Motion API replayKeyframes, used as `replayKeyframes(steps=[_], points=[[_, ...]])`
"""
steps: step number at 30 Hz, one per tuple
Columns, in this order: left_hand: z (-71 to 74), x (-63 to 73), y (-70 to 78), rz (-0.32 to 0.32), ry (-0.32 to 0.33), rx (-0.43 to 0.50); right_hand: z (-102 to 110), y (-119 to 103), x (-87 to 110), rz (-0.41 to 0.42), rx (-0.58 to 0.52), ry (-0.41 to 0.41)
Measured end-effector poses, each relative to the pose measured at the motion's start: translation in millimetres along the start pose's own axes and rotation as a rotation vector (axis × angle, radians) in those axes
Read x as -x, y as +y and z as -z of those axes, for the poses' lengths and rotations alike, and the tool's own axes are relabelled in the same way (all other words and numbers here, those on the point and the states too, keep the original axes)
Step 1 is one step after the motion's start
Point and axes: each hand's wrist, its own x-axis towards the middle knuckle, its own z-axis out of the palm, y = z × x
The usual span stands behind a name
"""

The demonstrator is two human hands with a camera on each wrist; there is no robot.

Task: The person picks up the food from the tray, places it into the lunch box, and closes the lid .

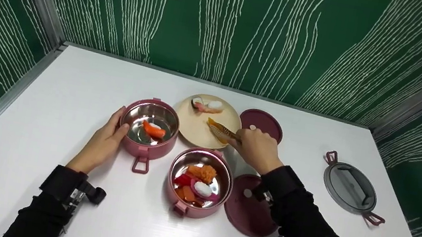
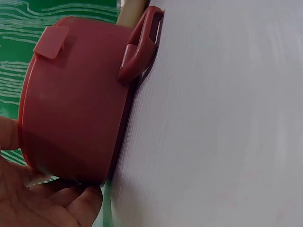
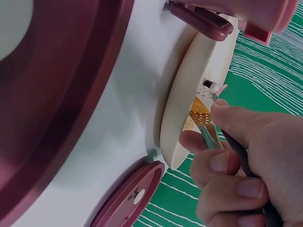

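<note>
My left hand (image 1: 102, 145) holds the left side of a pink steel-lined food container (image 1: 149, 149), thumb at its rim and fingers against its outer wall. Inside lies an orange-and-white sushi piece (image 1: 155, 130). Perforated tongs (image 1: 223, 131) are gripped in my right hand (image 1: 259, 149), their tips over a cream plate (image 1: 192, 130). Orange-yellow shows between the tongs' jaws; I cannot tell whether it is a food piece. On the plate's far side rests a shrimp sushi piece (image 1: 210, 107). A second pink container (image 1: 196, 213), nearer the front, holds several colourful food pieces (image 1: 203, 189).
Two dark red lids (image 1: 263, 120) (image 1: 247, 222) lie to the right of the plate and of the near container. Farther right is a grey clear-topped lid (image 1: 350, 187) with red clips. Green panels with white streaks (image 1: 217, 22) border the white table (image 1: 128, 215).
</note>
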Motion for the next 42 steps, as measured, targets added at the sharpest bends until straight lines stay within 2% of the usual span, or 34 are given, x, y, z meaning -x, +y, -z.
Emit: replayKeyframes(steps=[7, 14, 19, 35, 42], points=[[0.7, 0.7, 0.4, -0.011, 0.008, -0.010, 0.7, 0.8, 1.4, 0.004, -0.005, -0.001], [0.2, 0.5, -0.7, -0.008, -0.008, 0.029, 1.9, 2.2, 2.5, 0.013, -0.026, 0.002], [0.0, -0.3, -1.4, -0.008, -0.007, 0.022, 4.0, 3.3, 2.3, -0.004, -0.049, -0.018], [0.2, -0.3, -0.6, 0.000, -0.006, 0.021, 7.9, 7.2, 1.8, -0.009, -0.091, -0.013], [0.7, 0.5, 0.9, -0.013, 0.001, 0.008, 13.2, 5.1, 3.8, 0.010, -0.097, 0.021]])
